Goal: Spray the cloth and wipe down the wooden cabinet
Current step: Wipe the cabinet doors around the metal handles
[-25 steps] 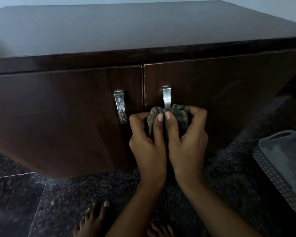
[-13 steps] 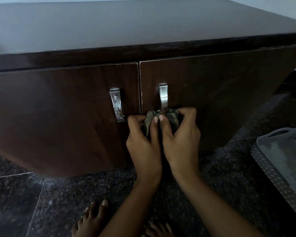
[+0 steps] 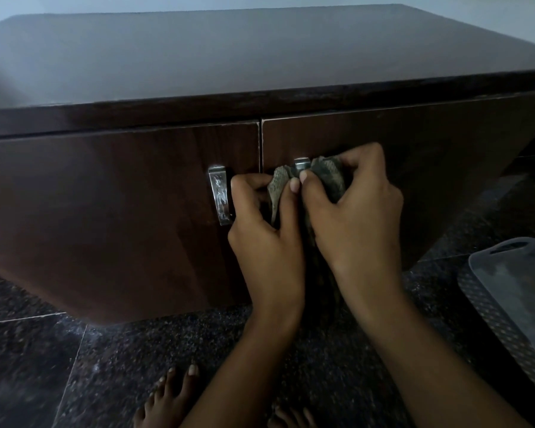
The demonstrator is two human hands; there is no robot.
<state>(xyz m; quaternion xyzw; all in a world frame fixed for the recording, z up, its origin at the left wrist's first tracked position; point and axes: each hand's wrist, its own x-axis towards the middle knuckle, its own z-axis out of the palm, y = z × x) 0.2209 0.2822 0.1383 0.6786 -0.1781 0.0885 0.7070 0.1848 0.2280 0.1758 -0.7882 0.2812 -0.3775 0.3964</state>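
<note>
A dark wooden cabinet (image 3: 136, 230) with two doors fills the view. Each door has a vertical metal handle. A grey-green cloth (image 3: 328, 177) is wrapped around the right door's handle (image 3: 301, 164), of which only the top shows. My left hand (image 3: 266, 239) grips the cloth's left side, thumb curled toward the door seam. My right hand (image 3: 355, 217) grips the cloth's right side, fingers curled over the top. Both hands press side by side against the right door.
The left door's metal handle (image 3: 219, 196) stands uncovered just left of my left hand. A grey perforated plastic basket (image 3: 507, 291) sits on the dark speckled floor at the right. My bare feet (image 3: 167, 400) are below, near the frame's bottom edge.
Both hands have slid the cloth upward along the right handle; before, most of the handle showed above the cloth, now only its top end shows.
</note>
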